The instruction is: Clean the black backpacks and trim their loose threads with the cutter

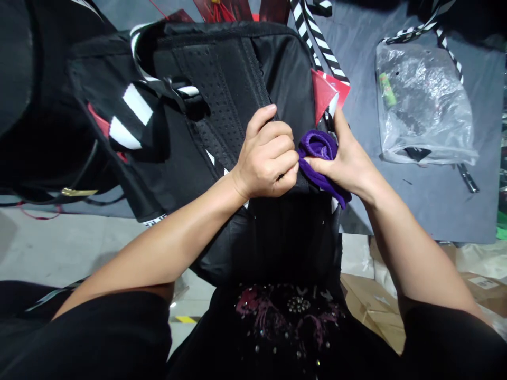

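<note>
Black backpack [222, 89] is laid on the grey table [435, 211], right in front of the body, and its long side seems to be stretched from left to right. Its middle is set closer to the left hand [271, 155]; its right edge is met by the right hand [352, 163]. The clear plastic bag [428, 116] is placed well off to the right. The left hand is curled up tight above the backpack, just beside the cloth; whether anything is tucked inside those fingers cannot be told. The purple cloth [327, 182] is gripped by the right hand, with the thumb pressed on the near side. The cloth is bunched up between the two hands, and its long way is slanted down toward the body and to the right. Just past it, a small red card [325, 95] is seen by the backpack's edge.
</note>
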Demonstrator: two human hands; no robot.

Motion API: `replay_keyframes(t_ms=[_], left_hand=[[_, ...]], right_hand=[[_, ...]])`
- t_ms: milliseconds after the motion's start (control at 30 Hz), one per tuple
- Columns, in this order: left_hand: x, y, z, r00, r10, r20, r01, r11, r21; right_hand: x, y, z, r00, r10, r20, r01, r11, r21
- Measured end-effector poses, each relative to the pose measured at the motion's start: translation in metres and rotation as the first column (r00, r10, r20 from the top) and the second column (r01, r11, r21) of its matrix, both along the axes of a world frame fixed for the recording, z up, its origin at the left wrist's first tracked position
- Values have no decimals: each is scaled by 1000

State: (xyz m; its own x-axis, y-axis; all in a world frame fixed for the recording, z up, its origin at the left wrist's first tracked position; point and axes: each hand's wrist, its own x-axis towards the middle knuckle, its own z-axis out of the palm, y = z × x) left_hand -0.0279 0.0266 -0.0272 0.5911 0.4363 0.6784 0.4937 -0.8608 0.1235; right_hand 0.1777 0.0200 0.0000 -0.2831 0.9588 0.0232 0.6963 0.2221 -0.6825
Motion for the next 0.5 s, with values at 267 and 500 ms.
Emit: replay_keyframes(t_ms=[267, 500], left_hand=[[-1, 3, -2, 998, -4, 56, 19, 964, -264], [14, -12, 13, 996, 28, -80, -41, 987, -155]], right_hand=[[3, -9, 3, 996, -68, 54, 72, 995, -73], [3, -18, 15, 994, -78, -77, 70, 992, -105]])
